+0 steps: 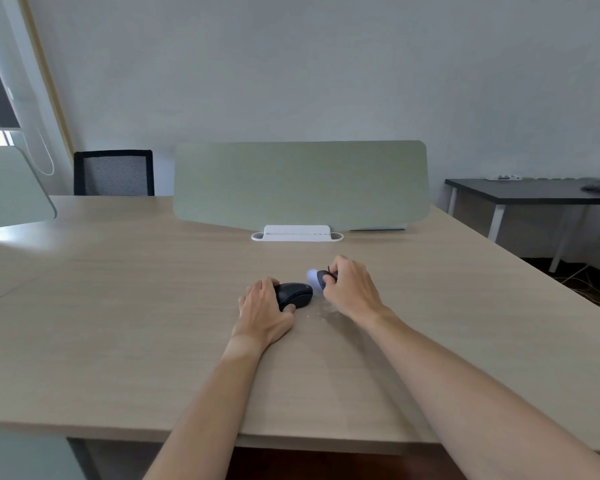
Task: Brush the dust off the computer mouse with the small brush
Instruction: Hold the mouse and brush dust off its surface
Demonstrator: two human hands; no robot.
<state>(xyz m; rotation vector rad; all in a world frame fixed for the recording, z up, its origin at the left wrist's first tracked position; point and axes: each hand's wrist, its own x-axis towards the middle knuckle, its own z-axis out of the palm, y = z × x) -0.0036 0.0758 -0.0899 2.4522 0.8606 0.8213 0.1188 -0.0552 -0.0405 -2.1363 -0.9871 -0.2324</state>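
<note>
A black computer mouse (294,294) lies on the light wooden desk (125,306) at its middle. My left hand (263,308) grips the mouse from its left side, thumb at its near edge. My right hand (350,287) holds a small brush (317,278) with a dark body and pale bluish bristles. The bristles are just above the mouse's right end, blurred. A faint smear of pale dust (324,311) lies on the desk to the right of the mouse.
A grey-green divider panel (300,183) in a white base (297,233) stands behind the hands. A black mesh chair (114,173) is at the far left, a dark side table (534,192) at the right. Another panel (11,188) stands on the left.
</note>
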